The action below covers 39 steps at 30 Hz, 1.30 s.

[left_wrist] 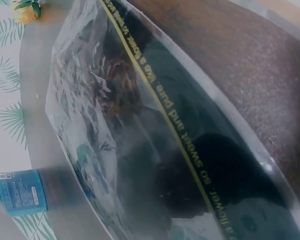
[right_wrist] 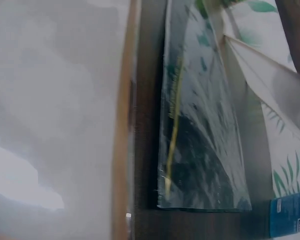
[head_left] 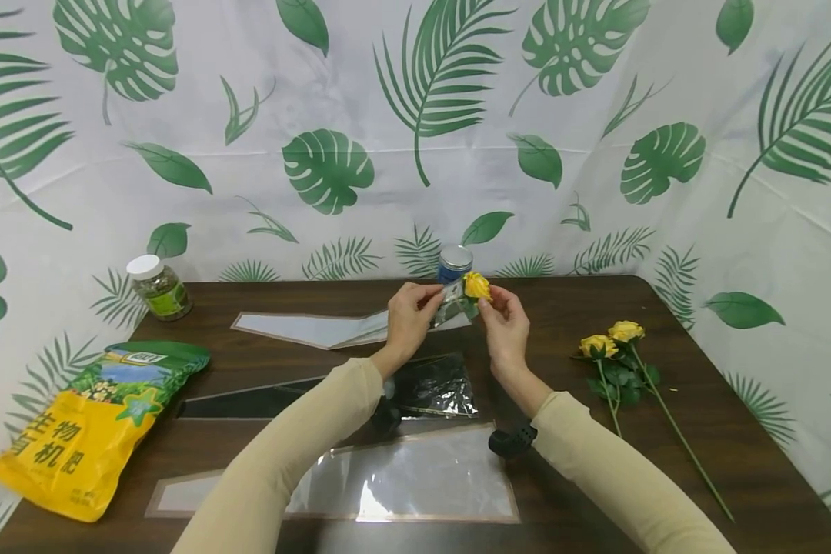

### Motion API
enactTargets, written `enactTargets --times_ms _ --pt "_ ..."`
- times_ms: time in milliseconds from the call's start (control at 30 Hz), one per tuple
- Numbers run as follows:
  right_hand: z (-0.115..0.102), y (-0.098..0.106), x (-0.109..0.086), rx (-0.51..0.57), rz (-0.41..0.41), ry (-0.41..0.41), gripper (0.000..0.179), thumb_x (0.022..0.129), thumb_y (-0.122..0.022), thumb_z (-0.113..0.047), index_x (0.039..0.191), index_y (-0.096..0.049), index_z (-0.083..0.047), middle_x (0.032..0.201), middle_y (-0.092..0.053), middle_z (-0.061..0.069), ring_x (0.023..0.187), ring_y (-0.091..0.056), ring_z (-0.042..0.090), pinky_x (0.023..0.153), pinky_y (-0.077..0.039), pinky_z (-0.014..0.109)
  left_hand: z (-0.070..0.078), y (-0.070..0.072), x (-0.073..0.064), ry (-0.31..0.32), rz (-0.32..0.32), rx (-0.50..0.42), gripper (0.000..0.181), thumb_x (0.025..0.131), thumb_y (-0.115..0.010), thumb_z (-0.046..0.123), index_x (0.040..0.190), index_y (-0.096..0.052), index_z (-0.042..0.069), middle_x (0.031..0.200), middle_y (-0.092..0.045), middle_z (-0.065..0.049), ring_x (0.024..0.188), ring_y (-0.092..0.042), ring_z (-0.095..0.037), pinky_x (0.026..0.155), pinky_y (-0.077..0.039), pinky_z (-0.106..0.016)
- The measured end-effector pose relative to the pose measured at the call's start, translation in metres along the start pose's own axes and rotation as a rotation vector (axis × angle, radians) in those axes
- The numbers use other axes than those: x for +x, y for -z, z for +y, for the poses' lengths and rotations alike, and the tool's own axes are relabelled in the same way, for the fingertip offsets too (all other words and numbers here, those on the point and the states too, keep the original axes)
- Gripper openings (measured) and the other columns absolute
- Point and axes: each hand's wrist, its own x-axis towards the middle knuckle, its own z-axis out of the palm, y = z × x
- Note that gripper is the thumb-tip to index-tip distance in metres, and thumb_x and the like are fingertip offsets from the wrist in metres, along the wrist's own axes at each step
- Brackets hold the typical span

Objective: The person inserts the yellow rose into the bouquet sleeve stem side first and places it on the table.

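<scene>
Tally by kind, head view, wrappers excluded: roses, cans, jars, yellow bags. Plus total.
Roses: 3
Can: 1
Jar: 1
Yellow bag: 1
Total: 6

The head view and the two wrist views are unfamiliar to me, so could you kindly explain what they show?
There is no robot here: a person works with two bare hands. The widest picture comes from a camera worn on the head, looking forward and down. The other two come from cameras on the wrists; both show the dark sheet up close.

The left hand pinches what looks like clear film, while the right hand holds a yellow rose beside it.

On the brown table lie two pale sheets, one on either side of the dark one. Two more roses lie at the right; a yellow-green bag and a white-lidded jar are at the left. A blue can stands behind the hands.
</scene>
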Motion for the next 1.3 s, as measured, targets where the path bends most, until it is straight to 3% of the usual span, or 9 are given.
enactTargets --times_ms 100,200,400,567,933,1133,1300 --pt "0.000 0.000 -0.005 -0.001 -0.049 0.034 0.024 0.088 -0.065 -0.007 0.110 -0.061 0.002 0.099 -0.061 0.007 0.089 -0.058 0.009 0.075 -0.047 0.013 0.002 0.000 0.002 0.010 0.002 -0.011 0.017 0.087 -0.068 0.019 0.097 -0.075 0.006 0.082 -0.063 -0.008 0.073 -0.057 -0.017 0.064 -0.045 -0.022" --pt "0.000 0.000 -0.007 -0.044 -0.069 0.015 0.023 0.089 -0.062 -0.005 0.109 -0.061 0.005 0.100 -0.061 0.009 0.089 -0.056 0.007 0.076 -0.046 0.012 0.002 0.000 0.003 0.019 0.004 -0.011 0.017 0.087 -0.068 0.019 0.097 -0.075 0.007 0.080 -0.062 -0.007 0.072 -0.056 -0.016 0.063 -0.044 -0.022" --pt "0.001 -0.002 -0.002 -0.158 -0.073 -0.114 0.028 0.092 -0.060 -0.010 0.110 -0.058 0.010 0.089 -0.059 -0.003 0.077 -0.054 0.001 0.068 -0.046 0.013 0.001 0.001 0.002 0.000 0.020 -0.012 0.016 0.087 -0.068 0.017 0.095 -0.076 0.007 0.078 -0.062 -0.007 0.069 -0.054 -0.015 0.061 -0.042 -0.021" --pt "-0.003 -0.002 0.002 -0.147 -0.065 -0.195 0.025 0.091 -0.062 -0.016 0.102 -0.059 0.007 0.079 -0.056 -0.007 0.066 -0.053 0.000 0.061 -0.049 0.016 0.000 0.000 0.000 -0.018 0.023 -0.032 0.014 0.086 -0.068 0.016 0.092 -0.076 0.006 0.076 -0.063 -0.008 0.070 -0.056 -0.016 0.062 -0.043 -0.019" --pt "-0.003 -0.001 0.005 -0.105 -0.058 -0.243 0.019 0.093 -0.058 -0.012 0.103 -0.056 0.005 0.083 -0.053 -0.005 0.071 -0.054 0.001 0.067 -0.052 0.020 -0.001 -0.002 0.001 -0.046 0.023 -0.049 0.014 0.085 -0.069 0.016 0.092 -0.076 0.005 0.076 -0.063 -0.009 0.069 -0.056 -0.016 0.062 -0.043 -0.020" --pt "-0.007 0.001 0.009 -0.117 -0.016 -0.215 0.021 0.094 -0.058 -0.014 0.103 -0.057 0.005 0.081 -0.054 -0.005 0.067 -0.055 0.001 0.062 -0.052 0.020 0.002 -0.002 0.000 -0.056 -0.014 -0.058 0.015 0.087 -0.068 0.017 0.093 -0.076 0.006 0.079 -0.064 -0.009 0.071 -0.058 -0.017 0.063 -0.045 -0.021" --pt "-0.007 0.001 0.006 -0.139 -0.049 -0.240 0.022 0.093 -0.059 -0.015 0.105 -0.059 0.004 0.081 -0.054 -0.007 0.069 -0.052 0.002 0.064 -0.050 0.018 0.003 -0.004 0.000 -0.043 -0.011 -0.065 0.015 0.087 -0.068 0.018 0.092 -0.076 0.006 0.079 -0.065 -0.008 0.071 -0.057 -0.016 0.063 -0.045 -0.022"
